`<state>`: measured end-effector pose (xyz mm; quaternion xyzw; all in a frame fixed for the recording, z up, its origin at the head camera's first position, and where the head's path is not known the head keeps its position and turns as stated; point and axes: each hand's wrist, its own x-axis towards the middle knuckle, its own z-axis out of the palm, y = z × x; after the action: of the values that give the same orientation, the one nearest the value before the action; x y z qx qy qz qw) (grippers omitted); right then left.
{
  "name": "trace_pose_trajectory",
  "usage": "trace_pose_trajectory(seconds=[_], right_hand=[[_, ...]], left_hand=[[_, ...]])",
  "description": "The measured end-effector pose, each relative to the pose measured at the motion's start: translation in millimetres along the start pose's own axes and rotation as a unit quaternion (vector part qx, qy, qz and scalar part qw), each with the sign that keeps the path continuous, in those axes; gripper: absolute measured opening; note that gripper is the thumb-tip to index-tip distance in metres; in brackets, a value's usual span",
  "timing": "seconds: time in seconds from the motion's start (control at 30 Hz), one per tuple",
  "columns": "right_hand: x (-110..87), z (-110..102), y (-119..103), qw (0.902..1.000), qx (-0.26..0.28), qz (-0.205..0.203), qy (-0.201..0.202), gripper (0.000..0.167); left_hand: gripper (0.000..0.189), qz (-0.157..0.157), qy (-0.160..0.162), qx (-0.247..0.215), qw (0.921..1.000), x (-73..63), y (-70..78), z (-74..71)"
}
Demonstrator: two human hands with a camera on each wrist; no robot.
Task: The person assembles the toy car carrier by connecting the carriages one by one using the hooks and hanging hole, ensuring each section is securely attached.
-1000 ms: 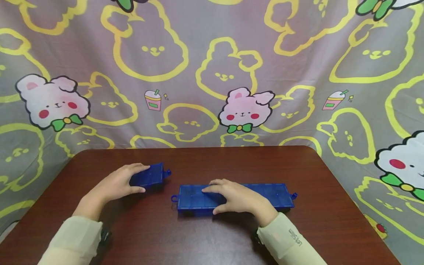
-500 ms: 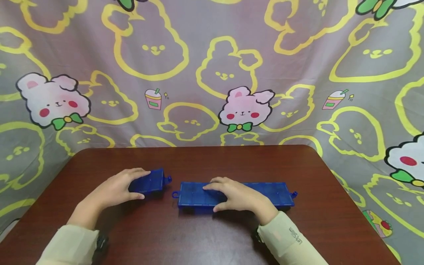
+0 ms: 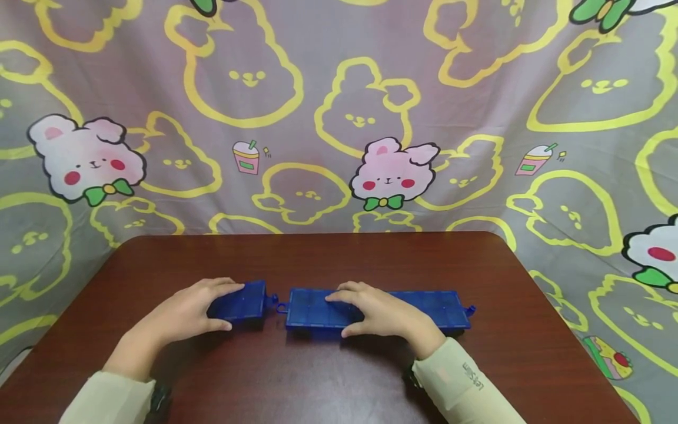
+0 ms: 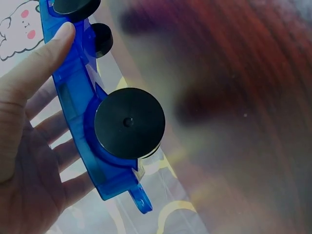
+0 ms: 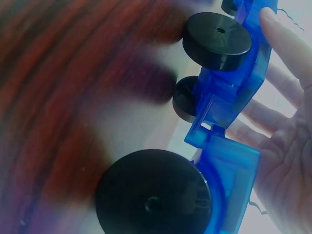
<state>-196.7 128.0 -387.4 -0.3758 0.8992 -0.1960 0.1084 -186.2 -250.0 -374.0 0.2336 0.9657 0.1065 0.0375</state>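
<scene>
In the head view my left hand [image 3: 185, 312] grips a short blue toy train car [image 3: 241, 303], thumb on the near side and fingers across its far side. Black wheels [image 4: 129, 123] show beneath its translucent body in the left wrist view. Its hook [image 3: 273, 299] is close to the ring [image 3: 282, 308] of a longer blue row; contact cannot be told. My right hand [image 3: 378, 312] holds that row's left car [image 3: 309, 309] near its middle. A second car [image 3: 429, 307] extends rightward, joined by a coupling [image 5: 207, 134] visible in the right wrist view.
The cars are over a brown wooden table [image 3: 328, 259] with rounded back corners. Behind it hangs a grey curtain [image 3: 328, 129] printed with cartoon bears. A small hook [image 3: 470, 310] sticks out at the row's right end.
My left hand has brought the short car nearer to me and slightly right, so its hook comes up to the ring. The right hand and its row have stayed nearly still.
</scene>
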Motion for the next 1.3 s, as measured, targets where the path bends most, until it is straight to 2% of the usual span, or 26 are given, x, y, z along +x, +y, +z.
trace_pose_trajectory(seconds=[0.3,0.53,0.83,1.07,1.3], right_hand=[[-1.0,-0.4,0.9,0.9999,0.010,0.009,-0.003,0.063],[-1.2,-0.4,2.0,0.9999,0.011,0.010,-0.001,0.063],[-0.8,-2.2,3.2,1.0000,-0.003,0.004,0.005,0.064],[-1.2,-3.9,2.8,1.0000,-0.004,0.007,0.004,0.063],[-0.4,-2.7,1.2,1.0000,-0.002,0.005,0.000,0.064]], left_hand=[[0.071,-0.001,-0.013,-0.003,0.9999,-1.7,5.7,1.5],[0.071,0.015,-0.008,-0.002,0.9999,-2.6,8.7,2.3],[0.071,-0.002,-0.015,0.000,0.9999,-1.5,13.2,0.2],[0.071,0.007,-0.011,0.006,0.9999,-1.2,16.4,0.1],[0.072,-0.008,-0.027,-0.002,0.9996,-4.7,19.4,1.7]])
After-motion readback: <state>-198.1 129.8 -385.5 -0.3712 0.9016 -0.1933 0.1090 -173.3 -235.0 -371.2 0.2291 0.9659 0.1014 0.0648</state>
